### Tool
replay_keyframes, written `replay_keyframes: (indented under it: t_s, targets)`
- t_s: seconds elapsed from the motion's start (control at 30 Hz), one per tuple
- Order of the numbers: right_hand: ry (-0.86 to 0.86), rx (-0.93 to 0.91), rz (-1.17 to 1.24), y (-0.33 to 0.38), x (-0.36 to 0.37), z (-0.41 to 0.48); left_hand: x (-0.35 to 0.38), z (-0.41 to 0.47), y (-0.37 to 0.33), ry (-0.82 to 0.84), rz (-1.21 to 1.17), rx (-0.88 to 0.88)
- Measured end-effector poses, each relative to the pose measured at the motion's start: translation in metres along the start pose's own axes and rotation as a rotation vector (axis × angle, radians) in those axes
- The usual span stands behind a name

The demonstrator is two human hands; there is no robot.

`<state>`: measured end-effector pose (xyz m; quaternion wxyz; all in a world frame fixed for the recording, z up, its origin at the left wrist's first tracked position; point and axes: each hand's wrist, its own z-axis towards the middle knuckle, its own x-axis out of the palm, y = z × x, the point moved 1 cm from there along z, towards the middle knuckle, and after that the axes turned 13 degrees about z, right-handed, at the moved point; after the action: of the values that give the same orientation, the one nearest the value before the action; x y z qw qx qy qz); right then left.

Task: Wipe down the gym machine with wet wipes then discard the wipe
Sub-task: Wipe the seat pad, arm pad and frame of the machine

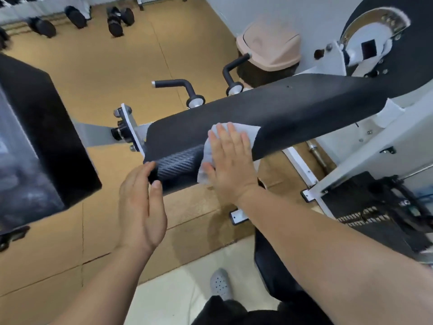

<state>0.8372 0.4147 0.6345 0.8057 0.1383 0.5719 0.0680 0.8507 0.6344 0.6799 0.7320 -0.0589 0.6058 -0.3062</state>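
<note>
The gym machine fills the right side of the view, its white frame rising from the floor. Across the middle lies its long black pad, and the coming strokes turn on how that pad lies: its long axis runs from the near left end, just in front of the hands, up and away to the right toward the big pivot wheel. Most of its length lies to the right of the wipe, so the remaining wiping likely goes that way, on the right arm's side.

The pad's top is matte black. Its near end curves down into a ribbed, woven-looking face with a slight sheen.

Beyond the pad, against the wall, stands a bin with a pale pink lid, well apart from both hands. That looks the likely place for the wipe later.

The right hand lies flat, fingers straight and slightly spread, pressing the wipe onto the pad's near edge. The left hand is loosely open and holds nothing. Its fingertips are at the pad's left end, though I cannot tell if they touch.

The wipe is white and crumpled, draped over the pad's edge under the right palm, showing above the fingertips and left of the hand.
</note>
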Motion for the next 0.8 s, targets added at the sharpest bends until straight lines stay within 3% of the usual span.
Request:
replay_keyframes:
  t_s: [0.17, 0.33, 0.53, 0.63, 0.8]
  targets:
    - [0.062, -0.181, -0.142, 0.071, 0.027, 0.002, 0.001, -0.002, 0.014, -0.054, -0.248, 0.025]
    - [0.108, -0.347, -0.146, 0.042, 0.011, 0.009, 0.014, -0.005, 0.022, -0.115, -0.21, 0.089]
    - [0.12, 0.001, -0.193, -0.043, -0.031, 0.012, 0.015, 0.0, 0.033, -0.11, -0.339, 0.078]
    - [0.085, 0.118, -0.145, -0.035, -0.028, 0.01, 0.014, -0.001, 0.037, -0.052, -0.473, 0.023]
    - [0.105, -0.196, -0.154, 0.06, 0.016, 0.012, 0.009, -0.005, 0.037, -0.026, -0.625, -0.067]
